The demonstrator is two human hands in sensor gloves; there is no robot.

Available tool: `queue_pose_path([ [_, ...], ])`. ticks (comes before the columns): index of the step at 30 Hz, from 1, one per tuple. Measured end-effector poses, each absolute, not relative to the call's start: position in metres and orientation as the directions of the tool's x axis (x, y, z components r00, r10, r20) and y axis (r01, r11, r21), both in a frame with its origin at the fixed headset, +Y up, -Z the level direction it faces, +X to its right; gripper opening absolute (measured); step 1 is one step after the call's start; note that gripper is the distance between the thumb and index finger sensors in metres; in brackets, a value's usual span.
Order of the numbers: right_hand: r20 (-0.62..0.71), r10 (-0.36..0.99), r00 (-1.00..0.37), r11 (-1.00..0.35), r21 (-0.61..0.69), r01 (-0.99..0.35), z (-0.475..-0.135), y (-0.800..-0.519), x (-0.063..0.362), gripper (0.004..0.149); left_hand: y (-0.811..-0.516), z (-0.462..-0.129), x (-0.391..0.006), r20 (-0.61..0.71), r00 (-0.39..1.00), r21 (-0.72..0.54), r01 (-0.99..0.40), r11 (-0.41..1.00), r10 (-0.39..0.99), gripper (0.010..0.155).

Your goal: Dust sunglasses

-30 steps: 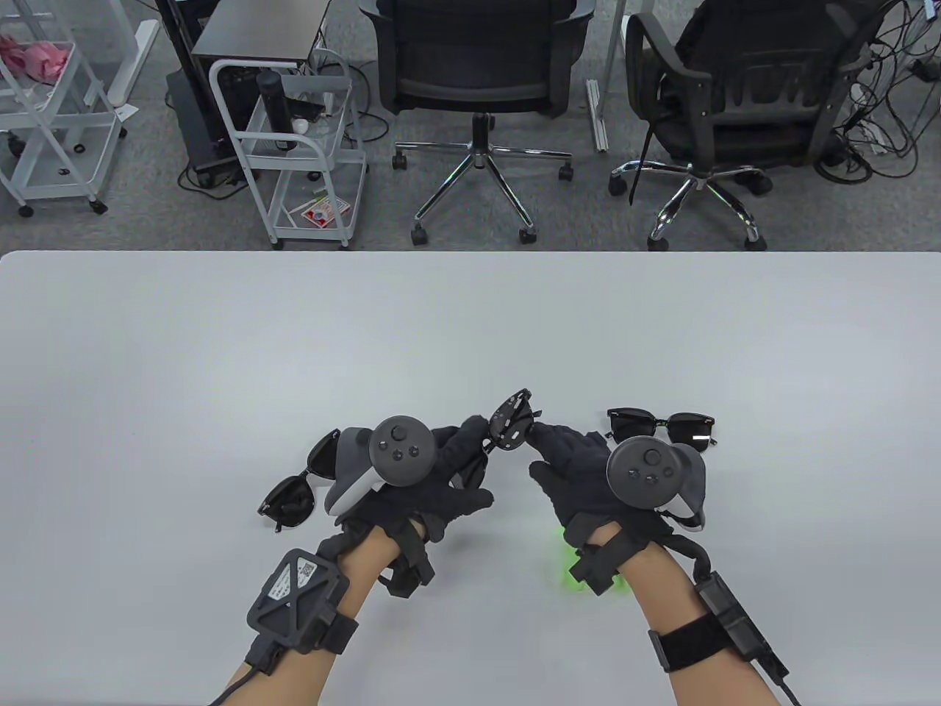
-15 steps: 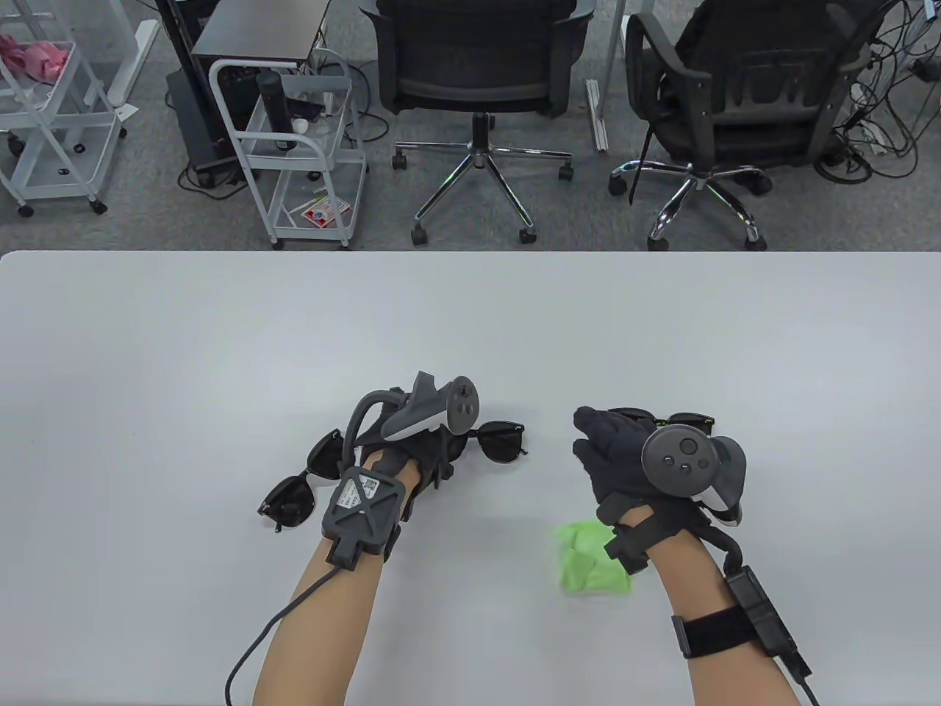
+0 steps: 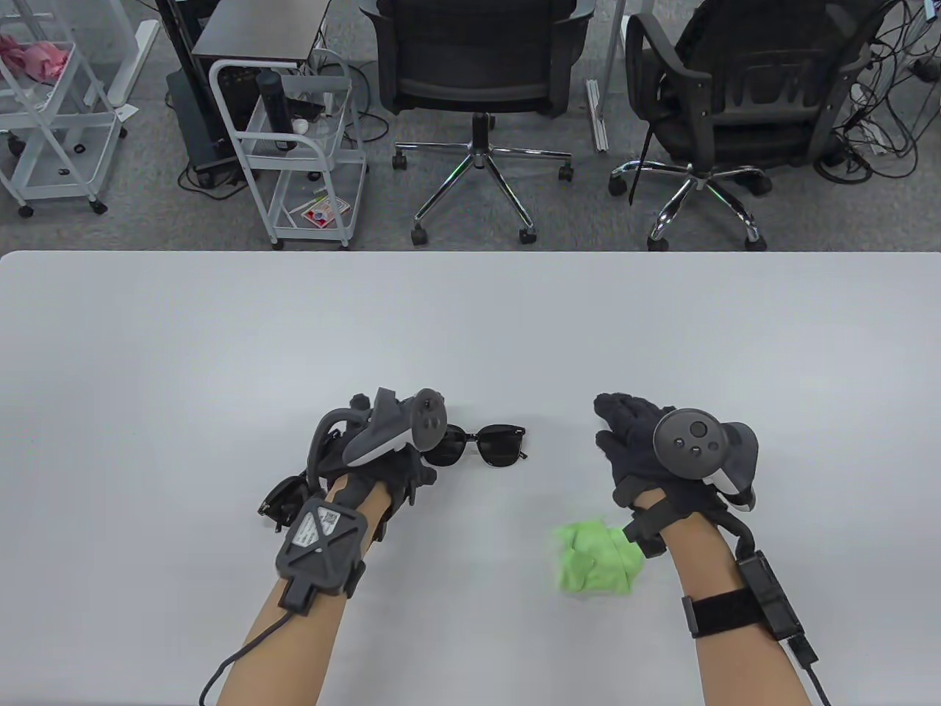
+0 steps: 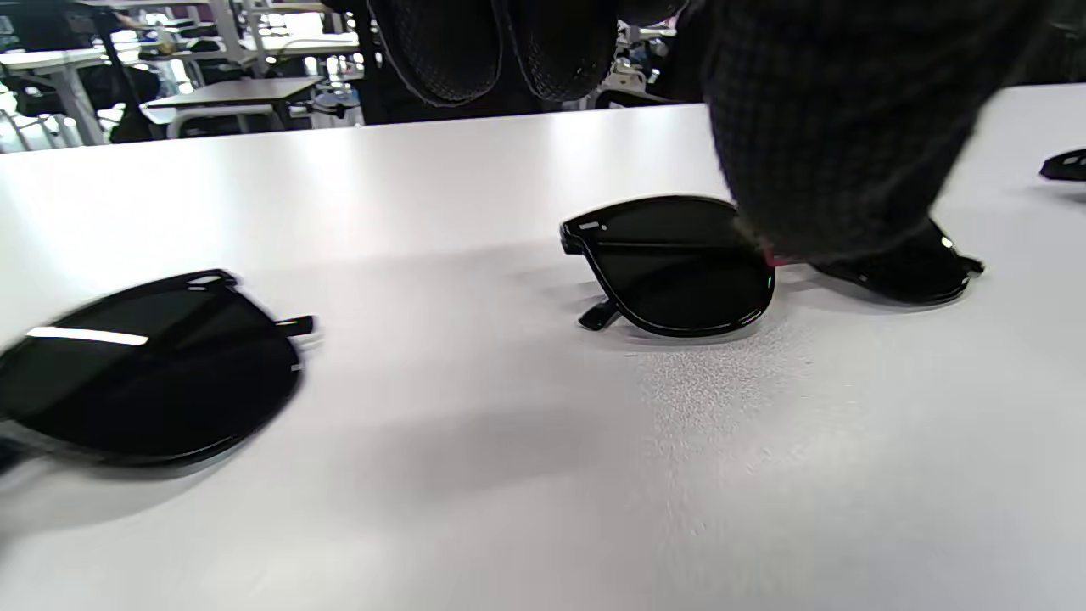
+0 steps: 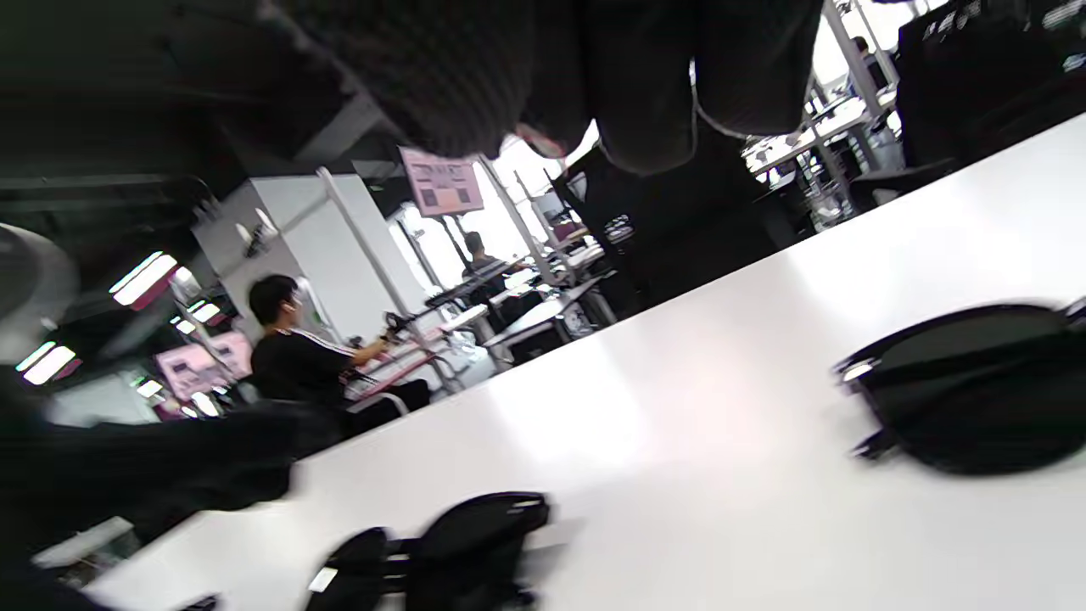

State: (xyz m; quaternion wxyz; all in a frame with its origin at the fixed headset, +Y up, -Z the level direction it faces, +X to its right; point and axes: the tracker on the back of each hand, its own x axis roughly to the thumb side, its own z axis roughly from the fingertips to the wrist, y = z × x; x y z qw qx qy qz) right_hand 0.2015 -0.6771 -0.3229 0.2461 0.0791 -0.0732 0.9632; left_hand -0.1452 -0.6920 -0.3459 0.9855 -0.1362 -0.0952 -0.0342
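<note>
Now black folded sunglasses [image 3: 489,444] lie flat; both hands' grip can't tell.

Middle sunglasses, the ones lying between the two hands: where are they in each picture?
Table view: the middle sunglasses lie near the centre, just right of the left hand.
Left wrist view: centre-right, partly behind a gloved thumb.
Right wrist view: probably the blurry pair at bottom left.
Shared landmark: the white table.

Left hand [image 3: 382,471] released middle sunglasses [image 3: 485,443] onto table; right hand [image 3: 647,452] moved over right pair.
</note>
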Motion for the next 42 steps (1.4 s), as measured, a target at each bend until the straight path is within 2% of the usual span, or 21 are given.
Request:
queue_pose_path([
  [3, 0.143, 0.323, -0.936, -0.933, -0.12, -0.34, -0.337, -0.681, 0.209, 0.058, -0.679, -0.321, -0.158, 0.176, 0.983, -0.178, 0.092, 0.98, -0.06, 0.095],
  [5, 0.109, 0.164, -0.98, -0.98, -0.099, -0.174, -0.348, -0.69, 0.216, 0.06, -0.677, -0.31, -0.164, 0.16, 0.987, -0.126, 0.052, 0.991, -0.031, 0.094],
  [8, 0.047, 0.088, -0.995, -0.995, -0.044, -0.09, -0.359, -0.71, 0.226, 0.062, -0.684, -0.308, -0.166, 0.163, 0.986, -0.125, -0.004, 0.992, 0.025, 0.094],
  [12, 0.02, -0.042, -0.999, -0.998, 0.05, 0.043, -0.371, -0.732, 0.235, 0.065, -0.691, -0.311, -0.166, 0.172, 0.985, -0.16, 0.018, 0.987, 0.01, 0.095],
  [15, 0.012, -0.063, -0.998, -0.989, 0.136, 0.064, -0.378, -0.745, 0.239, 0.064, -0.692, -0.311, -0.166, 0.174, 0.984, -0.163, 0.01, 0.987, 0.019, 0.094],
  [17, 0.005, -0.051, -0.999, -0.988, 0.147, 0.051, -0.38, -0.752, 0.24, 0.063, -0.692, -0.311, -0.166, 0.177, 0.984, -0.168, 0.008, 0.986, 0.022, 0.094],
  [20, 0.011, -0.07, -0.997, -0.989, 0.133, 0.071, -0.38, -0.757, 0.239, 0.058, -0.692, -0.31, -0.165, 0.181, 0.983, -0.168, 0.004, 0.986, 0.027, 0.095],
  [23, 0.016, -0.148, -0.989, -0.988, 0.036, 0.148, -0.377, -0.748, 0.236, 0.047, -0.692, -0.31, -0.166, 0.18, 0.983, -0.165, -0.007, 0.986, 0.037, 0.095],
  [26, 0.033, -0.1, -0.994, -0.994, 0.03, 0.101, -0.371, -0.733, 0.227, 0.045, -0.688, -0.308, -0.165, 0.19, 0.98, -0.154, -0.03, 0.988, 0.06, 0.095],
  [29, 0.111, 0.007, -0.994, -0.999, -0.045, -0.012, -0.361, -0.704, 0.202, 0.044, -0.682, -0.305, -0.16, 0.213, 0.973, -0.13, -0.066, 0.989, 0.093, 0.094],
  [33, 0.275, 0.078, -0.958, -0.995, -0.038, -0.092, -0.34, -0.668, 0.147, 0.044, -0.671, -0.294, -0.143, 0.306, 0.942, -0.056, -0.122, 0.991, 0.133, 0.095],
  [38, 0.398, 0.17, -0.902, -0.984, 0.021, -0.176, -0.318, -0.654, 0.091, 0.044, -0.665, -0.28, -0.119, 0.42, 0.902, 0.019, -0.121, 0.992, 0.102, 0.099],
  [42, 0.468, 0.226, -0.854, -0.973, 0.066, -0.221, -0.304, -0.656, 0.064, 0.044, -0.666, -0.273, -0.105, 0.457, 0.889, 0.091, -0.048, 0.995, 0.001, 0.099],
])
